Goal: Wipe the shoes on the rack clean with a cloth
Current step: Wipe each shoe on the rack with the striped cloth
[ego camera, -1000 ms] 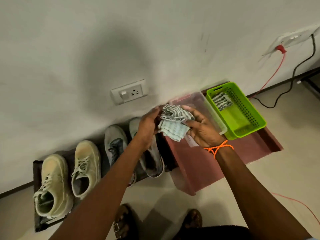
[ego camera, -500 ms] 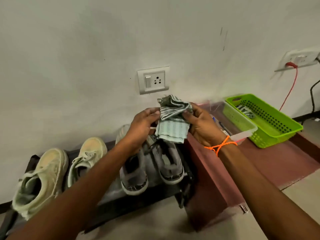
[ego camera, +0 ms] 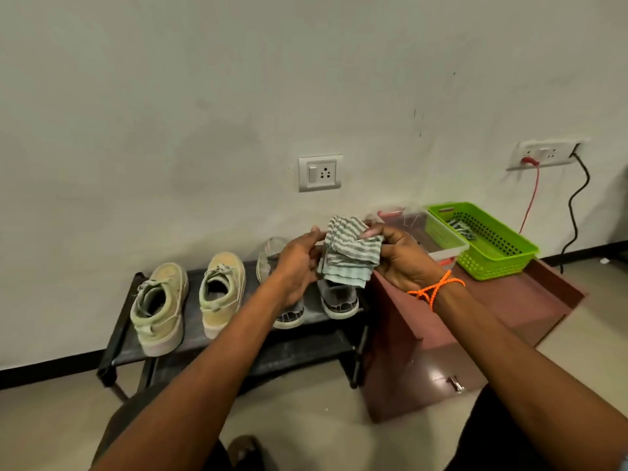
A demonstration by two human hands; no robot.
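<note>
Both hands, left hand (ego camera: 299, 266) and right hand (ego camera: 401, 260), pinched the striped cloth (ego camera: 350, 256). It hung above the grey shoes (ego camera: 336, 297) on the rack (ego camera: 238, 348).

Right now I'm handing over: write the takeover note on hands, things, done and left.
Left hand: pinches the striped cloth at its left edge.
Right hand: grips the cloth's right side; it hangs folded above the rack.
On the rack: two beige shoes at left, two grey shoes at right, partly behind the hands.
Done: cloth in hand.
Left: the cloth touches no shoe yet; wipe all four.
</note>
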